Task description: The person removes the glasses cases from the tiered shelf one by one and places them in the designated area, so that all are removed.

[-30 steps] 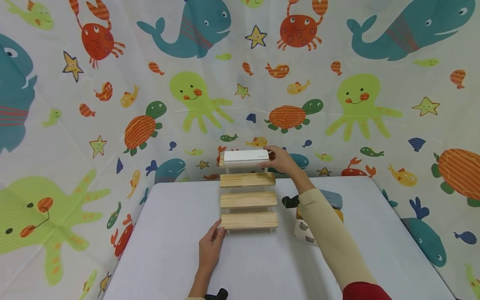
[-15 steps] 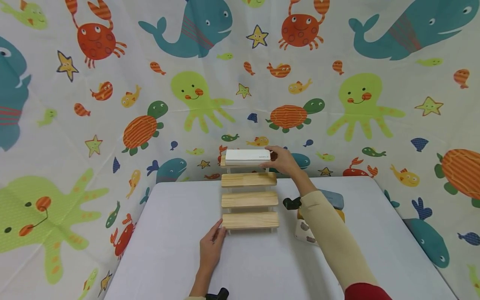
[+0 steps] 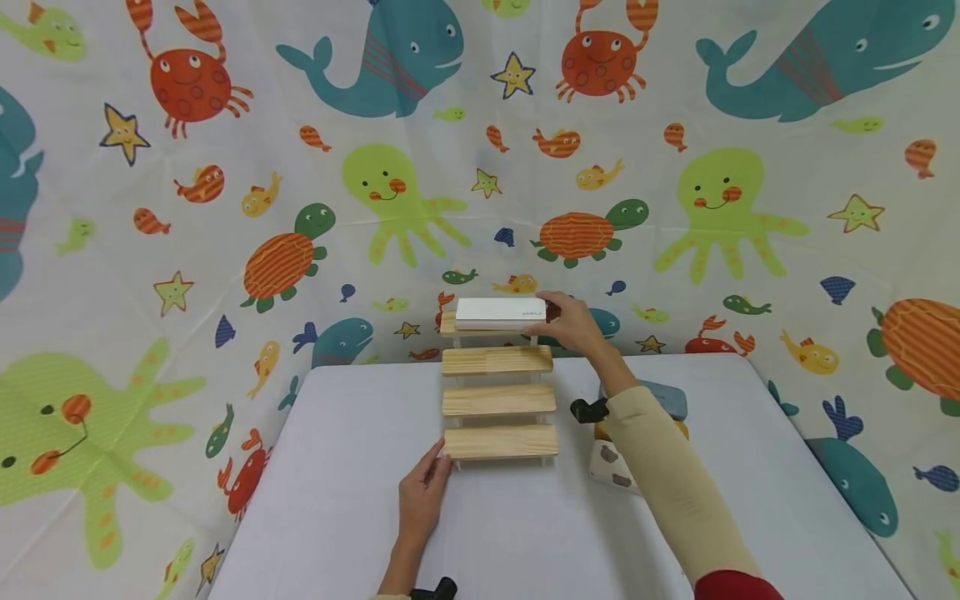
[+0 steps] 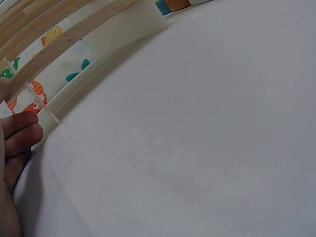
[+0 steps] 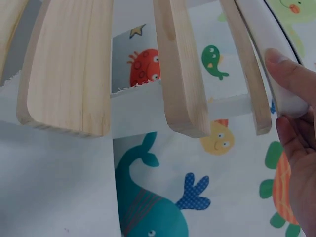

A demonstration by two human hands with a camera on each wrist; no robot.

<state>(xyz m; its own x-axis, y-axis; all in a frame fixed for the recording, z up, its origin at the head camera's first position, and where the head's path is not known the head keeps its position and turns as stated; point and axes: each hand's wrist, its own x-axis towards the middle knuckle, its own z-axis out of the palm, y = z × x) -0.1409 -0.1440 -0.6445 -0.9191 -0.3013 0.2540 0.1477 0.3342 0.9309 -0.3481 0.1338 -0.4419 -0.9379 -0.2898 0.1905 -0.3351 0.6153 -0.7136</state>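
A four-tier wooden step rack (image 3: 498, 401) with pale slats stands mid-table. Along its top slat lies a white oblong case (image 3: 500, 312) with small lettering, its right end sticking out a little past the slat. My right hand (image 3: 573, 325) pinches that right end between thumb and fingers; the right wrist view shows the thumb (image 5: 282, 69) on the case's face. Down at the front left, my left hand (image 3: 422, 498) grips the left end of the lowest slat. Only part of it appears in the left wrist view, with curled fingers (image 4: 23, 133) beside a rack leg.
Right of the rack, partly behind my right sleeve, several cases sit in a row: a blue-grey case (image 3: 666, 400), a mustard one and a white one with brown prints (image 3: 611, 467). A sea-animal cloth (image 3: 480, 225) hangs behind the white table (image 3: 337, 467).
My right hand and the white case have shifted slightly right along the top slat. The left hand stays in place on the rack.
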